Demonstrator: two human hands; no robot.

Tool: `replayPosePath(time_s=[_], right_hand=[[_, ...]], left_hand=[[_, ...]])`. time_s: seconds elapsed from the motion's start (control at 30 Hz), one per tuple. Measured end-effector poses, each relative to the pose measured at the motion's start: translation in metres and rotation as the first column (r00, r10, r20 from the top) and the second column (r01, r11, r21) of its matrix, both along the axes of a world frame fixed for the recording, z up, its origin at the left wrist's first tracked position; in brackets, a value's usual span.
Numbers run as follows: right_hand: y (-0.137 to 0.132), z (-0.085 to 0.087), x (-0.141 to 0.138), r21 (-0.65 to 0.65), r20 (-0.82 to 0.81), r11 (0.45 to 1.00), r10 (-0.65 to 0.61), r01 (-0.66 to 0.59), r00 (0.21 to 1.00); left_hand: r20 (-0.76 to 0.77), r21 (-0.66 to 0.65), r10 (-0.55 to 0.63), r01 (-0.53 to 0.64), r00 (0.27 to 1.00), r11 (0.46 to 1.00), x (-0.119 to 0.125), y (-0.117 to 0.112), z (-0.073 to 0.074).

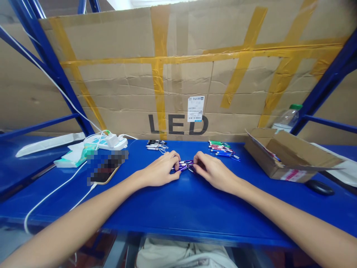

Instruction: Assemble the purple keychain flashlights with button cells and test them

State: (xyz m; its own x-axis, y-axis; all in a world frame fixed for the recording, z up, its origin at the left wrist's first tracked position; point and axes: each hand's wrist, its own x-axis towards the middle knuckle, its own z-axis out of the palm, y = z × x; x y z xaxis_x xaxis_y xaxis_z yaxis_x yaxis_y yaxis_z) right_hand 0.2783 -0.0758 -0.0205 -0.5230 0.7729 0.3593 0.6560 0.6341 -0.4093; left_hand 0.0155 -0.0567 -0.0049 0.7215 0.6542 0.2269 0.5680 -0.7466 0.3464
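Between my hands lies a small bunch of purple metallic tubes (183, 168), pen-like, with silver bands and small clips at their right ends. My left hand (160, 169) curls its fingers over their left ends, the thumb low near the table. From the other side, my right hand (213, 169) pinches at the clip ends, and its fingertips partly hide them. Just behind my left hand sit similar black and silver tubes (156, 145) with clips. Beyond my right hand lie rows of green, red and blue tubes (221, 149).
An open cardboard box (281, 163) stands on the blue table (192, 208) at right, beside a black computer mouse (320, 187). To the left are a charging phone (107, 169), a tissue pack (73, 156) and a power strip (104, 141). Large cardboard (125, 93) walls the back.
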Motion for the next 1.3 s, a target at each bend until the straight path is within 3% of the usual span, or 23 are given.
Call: replayPosePath(time_s=[0.17,0.4,0.57,0.83,0.97,1.17,1.3], right_hand=[[0.0,0.004,0.001,0.006,0.075,1.0,0.004,-0.004,0.997],[-0.006,0.007,0.0,-0.064,0.112,0.991,0.125,-0.118,0.986],[-0.006,0.006,-0.001,-0.056,0.158,0.996,0.077,-0.069,0.984],[-0.002,0.009,0.001,0.004,0.271,1.0,0.001,-0.002,0.963],[-0.003,0.008,0.001,0.031,0.239,0.999,-0.028,0.022,0.971],[0.002,-0.005,0.006,-0.036,0.151,0.995,0.098,-0.094,0.984],[0.007,-0.005,0.01,-0.061,0.193,0.991,0.128,-0.119,0.973]], left_hand=[[-0.001,0.003,0.001,-0.001,1.0,1.0,-0.002,0.002,-0.002],[-0.035,0.01,0.025,-0.025,0.999,1.0,-0.005,0.005,-0.005],[-0.057,0.014,0.055,-0.054,0.997,0.998,-0.006,0.007,-0.006],[-0.056,0.013,-0.027,0.028,0.998,1.0,-0.008,0.012,-0.006],[-0.054,-0.011,-0.02,0.019,0.998,1.0,-0.007,0.011,-0.004],[-0.041,-0.052,-0.055,0.053,0.998,0.997,-0.006,0.008,-0.002],[-0.035,-0.056,-0.063,0.061,0.997,0.997,-0.006,0.008,-0.003]])
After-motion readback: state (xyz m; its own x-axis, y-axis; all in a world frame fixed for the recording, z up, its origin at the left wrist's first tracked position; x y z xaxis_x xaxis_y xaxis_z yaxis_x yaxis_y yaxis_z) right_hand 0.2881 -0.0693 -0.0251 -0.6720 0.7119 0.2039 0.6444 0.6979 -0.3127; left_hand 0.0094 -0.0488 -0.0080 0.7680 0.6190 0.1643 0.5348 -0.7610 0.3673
